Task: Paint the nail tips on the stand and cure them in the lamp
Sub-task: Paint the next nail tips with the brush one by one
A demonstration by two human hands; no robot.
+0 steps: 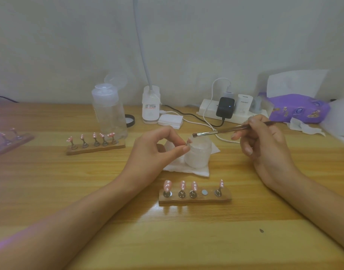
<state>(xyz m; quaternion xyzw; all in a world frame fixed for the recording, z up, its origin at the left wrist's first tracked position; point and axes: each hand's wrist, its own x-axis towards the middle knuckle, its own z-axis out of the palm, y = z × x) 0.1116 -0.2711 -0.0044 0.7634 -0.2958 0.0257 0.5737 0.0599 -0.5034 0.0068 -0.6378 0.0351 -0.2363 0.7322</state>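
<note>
Head view: I am pinching a nail tip (189, 142) in my left hand (157, 152) over a jar (198, 156), my right hand (264, 147) gripping a brush (216, 132) just beside it.

Bare forearms are stretched forward either side of a white jar (198, 154). A nail tip (189, 142) is pinched by thumb and forefinger of the left hand (157, 151) at the jar's left rim; a brush (223, 131) is gripped pen-like by the right hand (264, 145), right of the jar.
</note>
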